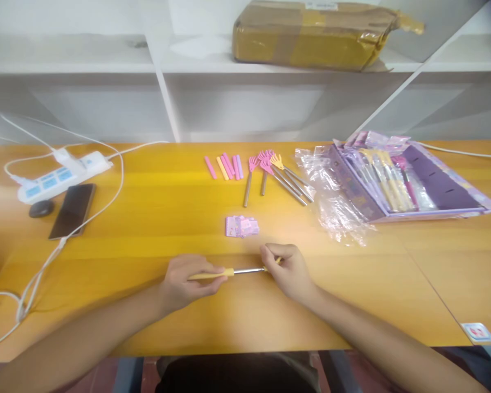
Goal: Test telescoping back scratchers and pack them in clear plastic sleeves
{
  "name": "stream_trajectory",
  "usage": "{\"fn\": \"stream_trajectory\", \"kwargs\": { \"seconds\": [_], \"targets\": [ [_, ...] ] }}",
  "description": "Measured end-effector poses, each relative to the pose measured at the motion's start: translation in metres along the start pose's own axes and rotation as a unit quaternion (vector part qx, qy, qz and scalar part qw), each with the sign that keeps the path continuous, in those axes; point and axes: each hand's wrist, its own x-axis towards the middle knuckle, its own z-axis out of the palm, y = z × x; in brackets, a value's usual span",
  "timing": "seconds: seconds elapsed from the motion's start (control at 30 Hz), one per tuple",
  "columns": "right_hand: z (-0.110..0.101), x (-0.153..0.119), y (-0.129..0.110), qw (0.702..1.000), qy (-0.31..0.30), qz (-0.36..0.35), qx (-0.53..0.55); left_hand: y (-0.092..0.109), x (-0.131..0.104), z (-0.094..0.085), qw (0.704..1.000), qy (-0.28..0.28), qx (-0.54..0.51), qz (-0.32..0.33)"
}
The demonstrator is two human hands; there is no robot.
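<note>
Between my two hands a back scratcher (247,271) lies crosswise over the table front, with a yellow handle and a metal rod. My left hand (192,279) is closed around its yellow handle. My right hand (288,270) is closed on the yellow claw end, most of which the fingers hide. Just beyond are small printed cards (241,226) in a loose pile. Farther back lie several back scratcher rods with pink and yellow claws (265,164). To their left is a row of loose pink, yellow and purple handle tubes (228,166).
At the right stands a purple box (454,191) holding wrapped back scratchers, with clear plastic bags (339,213) beside it. On the left are a power strip (65,174), a phone (72,210), a black round object (41,208) and white cables. A taped parcel (311,35) rests on the shelf.
</note>
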Motion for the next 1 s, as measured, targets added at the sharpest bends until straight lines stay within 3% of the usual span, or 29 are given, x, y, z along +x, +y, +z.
{"fn": "stream_trajectory", "kwargs": {
  "seconds": [0.4, 0.8, 1.0],
  "targets": [
    [0.008, 0.000, 0.008, 1.000, -0.003, -0.013, 0.004, 0.005, -0.002, 0.014, 0.999, -0.003, 0.005, 0.033],
    [0.015, -0.006, 0.008, 1.000, 0.001, -0.029, 0.001, 0.005, -0.004, 0.014, 0.998, -0.008, 0.001, 0.060],
    [0.018, -0.009, 0.012, 0.999, -0.028, -0.005, 0.024, 0.003, 0.000, 0.007, 0.998, -0.021, 0.002, 0.051]
  ]
}}
